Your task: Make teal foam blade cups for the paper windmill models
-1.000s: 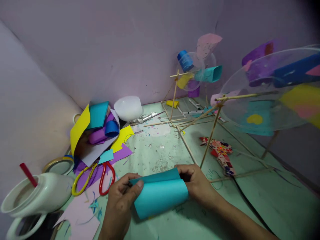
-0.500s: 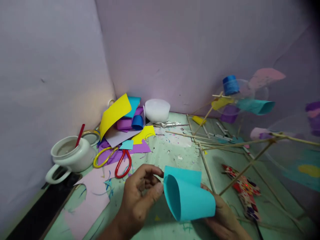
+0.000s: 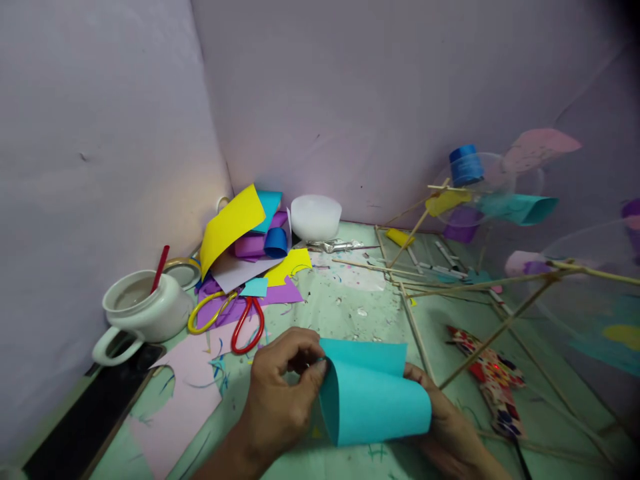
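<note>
Both my hands hold a curled sheet of teal paper [image 3: 375,397] low over the green floor mat [image 3: 350,300]. My left hand [image 3: 283,393] pinches its left edge with thumb and fingers closed. Behind the sheet's right side, my right hand [image 3: 445,420] grips it, mostly hidden by the paper. The sheet is bent into a loose roll, its open end facing left.
Red and yellow scissors [image 3: 240,320] lie just beyond my left hand, next to a heap of coloured paper [image 3: 245,240]. A white pot [image 3: 143,310] with a red stick stands at the left. Thin wooden sticks [image 3: 495,327] form a frame at the right, beside a patterned star piece [image 3: 493,380].
The view swung left a second ago and has since settled. The teal sheet has gone from a flat fold to a looser roll, now pressed a little flatter and lower.
</note>
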Motion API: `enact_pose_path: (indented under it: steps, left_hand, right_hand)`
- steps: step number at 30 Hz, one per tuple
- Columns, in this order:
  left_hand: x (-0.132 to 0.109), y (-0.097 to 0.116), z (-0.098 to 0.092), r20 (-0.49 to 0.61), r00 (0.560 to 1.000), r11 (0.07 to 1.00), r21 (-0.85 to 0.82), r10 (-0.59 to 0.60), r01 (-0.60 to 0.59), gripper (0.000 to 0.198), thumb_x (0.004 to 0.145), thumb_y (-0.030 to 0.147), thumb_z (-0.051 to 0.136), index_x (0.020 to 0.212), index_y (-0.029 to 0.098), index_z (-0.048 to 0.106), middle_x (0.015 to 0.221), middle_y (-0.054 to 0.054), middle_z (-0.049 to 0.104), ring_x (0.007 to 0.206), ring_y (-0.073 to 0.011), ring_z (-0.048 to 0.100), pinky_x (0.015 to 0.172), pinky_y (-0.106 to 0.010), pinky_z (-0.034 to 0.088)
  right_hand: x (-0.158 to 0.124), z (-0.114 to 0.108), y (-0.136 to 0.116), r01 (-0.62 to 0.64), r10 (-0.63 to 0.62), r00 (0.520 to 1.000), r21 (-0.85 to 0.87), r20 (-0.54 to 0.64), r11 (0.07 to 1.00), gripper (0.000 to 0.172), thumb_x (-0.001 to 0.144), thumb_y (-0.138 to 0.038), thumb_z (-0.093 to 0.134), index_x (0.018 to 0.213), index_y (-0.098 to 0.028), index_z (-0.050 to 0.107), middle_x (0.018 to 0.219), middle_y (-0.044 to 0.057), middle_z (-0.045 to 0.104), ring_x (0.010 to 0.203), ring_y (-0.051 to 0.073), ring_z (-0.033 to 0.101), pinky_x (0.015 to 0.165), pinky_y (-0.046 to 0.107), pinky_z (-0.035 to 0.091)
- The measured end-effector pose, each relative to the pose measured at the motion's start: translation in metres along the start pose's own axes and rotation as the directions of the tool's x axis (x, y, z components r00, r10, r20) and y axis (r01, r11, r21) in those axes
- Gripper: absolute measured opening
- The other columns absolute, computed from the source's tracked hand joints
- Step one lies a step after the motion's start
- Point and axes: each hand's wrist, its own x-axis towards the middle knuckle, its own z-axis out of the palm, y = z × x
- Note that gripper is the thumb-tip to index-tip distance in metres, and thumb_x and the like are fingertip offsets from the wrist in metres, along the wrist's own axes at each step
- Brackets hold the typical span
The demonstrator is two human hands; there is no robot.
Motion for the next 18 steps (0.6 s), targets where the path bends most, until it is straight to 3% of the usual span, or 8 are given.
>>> enact_pose_path:
  steps: [3,5,8,10,13,15,18]
  left_hand:
    - [-0.001,-0.002,0.002,-0.031,0.994,0.991,-0.085,-0.102,0.099,0.001,0.069,0.017,0.057,0.069,0.018,0.057,0.07,-0.001,0.063,0.061,-0.0116,0.059,0.055,-0.02,0.046]
    - [-0.002,-0.003,0.004,-0.026,0.974,0.959,-0.183,-0.224,0.216,0.011,0.068,0.02,0.06,0.078,0.018,0.058,0.067,0.001,0.062,0.06,-0.0116,0.059,0.054,-0.02,0.046]
    - [-0.001,-0.001,0.004,0.007,0.933,0.897,-0.27,-0.361,0.35,0.026,0.066,0.026,0.064,0.09,0.017,0.06,0.066,0.001,0.061,0.059,-0.0117,0.057,0.052,-0.019,0.043]
    - [0.002,0.003,0.003,0.065,0.927,0.888,-0.268,-0.37,0.374,0.025,0.065,0.031,0.064,0.084,0.016,0.064,0.063,-0.001,0.061,0.057,-0.0126,0.055,0.05,-0.02,0.041]
    - [0.008,0.008,0.001,0.154,0.927,0.919,-0.15,-0.343,0.365,0.018,0.061,0.031,0.061,0.055,0.014,0.061,0.05,-0.001,0.053,0.049,-0.0112,0.047,0.044,-0.02,0.035]
    - [0.011,0.006,0.0,0.146,0.932,0.938,-0.054,-0.332,0.343,0.021,0.061,0.029,0.058,0.045,0.014,0.058,0.045,0.0,0.048,0.046,-0.01,0.042,0.042,-0.019,0.031]
    - [0.011,-0.001,-0.003,0.1,0.96,0.965,0.006,-0.261,0.262,0.019,0.063,0.024,0.055,0.049,0.016,0.065,0.046,-0.001,0.055,0.046,-0.0122,0.048,0.043,-0.02,0.035]
  right_hand:
    - [-0.004,0.003,-0.002,0.013,-0.011,0.997,-0.036,0.076,0.999,0.033,0.045,-0.027,0.079,0.075,-0.015,0.071,0.057,0.004,0.068,0.045,0.016,0.057,0.047,0.028,0.047]
    - [-0.008,0.005,-0.004,0.031,-0.024,0.991,-0.055,0.132,0.998,0.031,0.047,-0.023,0.078,0.076,-0.015,0.072,0.057,0.003,0.068,0.045,0.015,0.056,0.047,0.027,0.046]
    - [-0.014,0.009,-0.009,0.066,-0.058,0.991,-0.062,0.123,0.996,0.028,0.051,-0.022,0.077,0.078,-0.016,0.073,0.057,0.003,0.068,0.047,0.016,0.058,0.049,0.027,0.047]
    - [-0.017,0.013,-0.012,0.077,-0.067,0.99,-0.08,0.126,0.994,0.028,0.049,-0.02,0.078,0.077,-0.017,0.074,0.058,0.003,0.069,0.05,0.018,0.061,0.052,0.029,0.049]
    - [-0.02,0.02,-0.017,0.095,-0.062,0.97,-0.133,0.235,0.987,0.026,0.046,-0.018,0.078,0.072,-0.016,0.075,0.058,0.004,0.069,0.056,0.021,0.064,0.059,0.033,0.052]
    - [-0.021,0.024,-0.02,0.137,-0.076,0.943,-0.169,0.324,0.976,0.023,0.048,-0.019,0.078,0.07,-0.015,0.074,0.058,0.004,0.069,0.06,0.022,0.065,0.063,0.034,0.052]
    - [-0.021,0.025,-0.025,0.249,-0.156,0.914,-0.212,0.375,0.945,0.021,0.051,-0.019,0.079,0.07,-0.014,0.074,0.062,0.005,0.069,0.067,0.022,0.065,0.065,0.033,0.052]
